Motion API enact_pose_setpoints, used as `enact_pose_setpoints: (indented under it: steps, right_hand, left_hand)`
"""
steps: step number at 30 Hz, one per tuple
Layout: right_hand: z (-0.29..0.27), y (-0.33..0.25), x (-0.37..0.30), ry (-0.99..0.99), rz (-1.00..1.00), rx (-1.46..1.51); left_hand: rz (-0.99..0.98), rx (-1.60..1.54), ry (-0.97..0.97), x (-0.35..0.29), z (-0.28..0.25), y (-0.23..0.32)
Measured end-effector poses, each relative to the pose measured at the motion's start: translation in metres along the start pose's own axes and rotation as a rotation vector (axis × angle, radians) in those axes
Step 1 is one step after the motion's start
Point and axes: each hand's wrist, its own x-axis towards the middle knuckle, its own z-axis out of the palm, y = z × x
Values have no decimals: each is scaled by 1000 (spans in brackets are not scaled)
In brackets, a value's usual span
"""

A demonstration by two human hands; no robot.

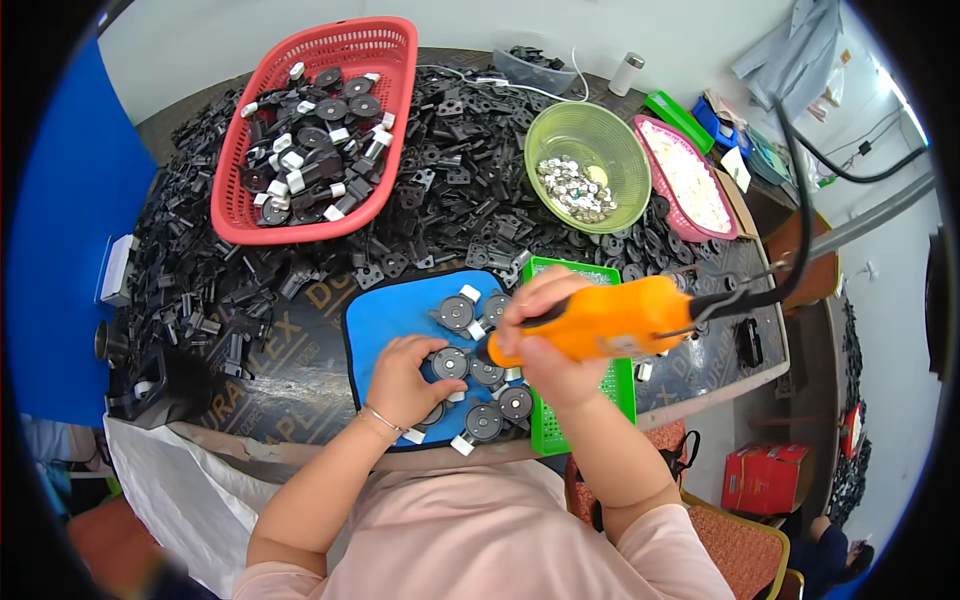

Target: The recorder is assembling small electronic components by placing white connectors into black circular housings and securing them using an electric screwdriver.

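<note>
My right hand (550,340) grips an orange electric screwdriver (625,318), its tip pointing left at the wheels on the blue mat (375,330). My left hand (405,378) has thumb and fingers around a black caster wheel (449,363) near the tip. Whether the tip touches this wheel or the one beside it I cannot tell. More black casters with white tabs lie close by, among them one caster (456,313) behind and another caster (484,421) nearer me. Beneath my right forearm, a green plastic basket (545,435) is partly hidden.
A red basket (400,150) holding casters stands on heaped black plastic parts (455,150). Further right are a light green bowl (625,140) with small metal pieces and a pink basket (725,205) of whitish pieces. The screwdriver's black cable (790,270) rises at the right.
</note>
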Motion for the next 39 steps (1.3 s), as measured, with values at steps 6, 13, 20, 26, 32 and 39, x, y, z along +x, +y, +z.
enact_pose_setpoints:
  steps: [6, 13, 20, 26, 32, 39]
  right_hand:
    - [26, 22, 4, -31, 50, 46]
    - [37, 24, 0, -82, 158, 99]
    - [28, 26, 9, -244, 129, 94]
    - [-4, -18, 34, -22, 13, 337]
    - [-74, -37, -8, 278, 34, 42]
    - [-93, -24, -34, 374, 48, 3]
  left_hand:
    - [-24, -30, -16, 1, -3, 3]
    - [79, -55, 16, 0, 1, -8]
    - [67, -54, 20, 0, 5, -10]
    - [-75, -25, -77, 1, -3, 3]
    - [-19, -39, -5, -24, -30, 6]
    - [-45, -66, -176, -49, -41, 3]
